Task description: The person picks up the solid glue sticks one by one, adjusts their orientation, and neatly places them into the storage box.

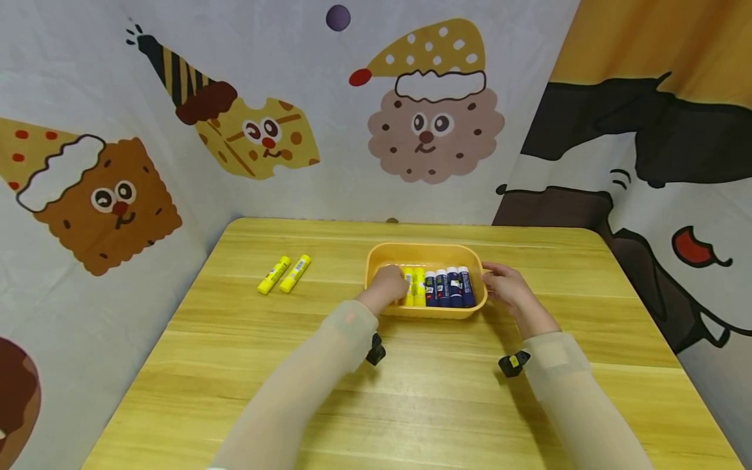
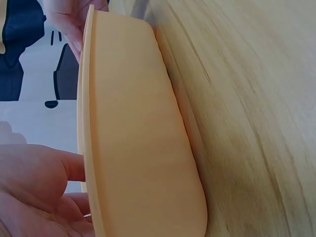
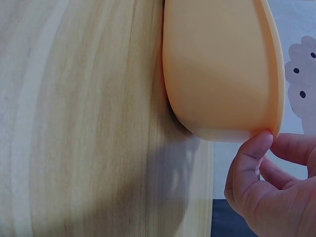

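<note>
A shallow orange plastic box (image 1: 435, 313) sits on the table, holding a row of glue sticks. Two yellow glue sticks (image 1: 420, 287) lie beside several dark blue glue sticks (image 1: 454, 287) with white caps. My left hand (image 1: 386, 285) reaches over the near rim into the box's left part, right beside the yellow sticks. Its fingertips are hidden behind the box wall in the left wrist view, so I cannot tell what they hold. At the right end, my right hand (image 1: 506, 285) pinches the box rim between thumb (image 3: 259, 143) and fingers.
Two more yellow glue sticks (image 1: 284, 274) lie side by side on the wooden table (image 1: 435, 391), left of the box. A cartoon-printed cloth (image 1: 341, 196) hangs behind the table and along its sides. Each wrist wears a small black camera (image 1: 376, 350).
</note>
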The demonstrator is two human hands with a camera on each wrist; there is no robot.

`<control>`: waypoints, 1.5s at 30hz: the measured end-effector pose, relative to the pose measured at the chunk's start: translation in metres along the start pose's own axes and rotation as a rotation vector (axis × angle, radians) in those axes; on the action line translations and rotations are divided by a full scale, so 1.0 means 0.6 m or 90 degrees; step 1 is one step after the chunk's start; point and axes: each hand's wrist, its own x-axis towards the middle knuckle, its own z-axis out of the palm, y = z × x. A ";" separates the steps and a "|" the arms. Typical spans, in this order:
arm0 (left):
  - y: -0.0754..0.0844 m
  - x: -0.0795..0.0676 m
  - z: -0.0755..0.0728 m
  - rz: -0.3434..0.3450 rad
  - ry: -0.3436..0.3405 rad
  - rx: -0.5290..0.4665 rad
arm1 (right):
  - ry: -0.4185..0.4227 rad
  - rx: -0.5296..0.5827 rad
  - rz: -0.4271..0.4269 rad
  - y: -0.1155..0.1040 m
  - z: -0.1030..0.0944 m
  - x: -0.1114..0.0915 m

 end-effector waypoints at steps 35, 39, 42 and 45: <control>-0.044 -0.015 -0.077 0.251 0.226 -0.009 | -0.004 0.006 -0.002 0.002 0.001 0.001; -0.058 -0.014 -0.088 0.246 0.239 0.002 | -0.003 0.005 -0.005 0.001 0.002 0.001; -0.070 -0.011 -0.096 0.238 0.241 -0.002 | -0.003 0.002 -0.005 0.000 0.002 0.001; -0.086 -0.006 -0.102 0.228 0.246 -0.001 | -0.001 -0.006 -0.005 0.000 0.002 0.001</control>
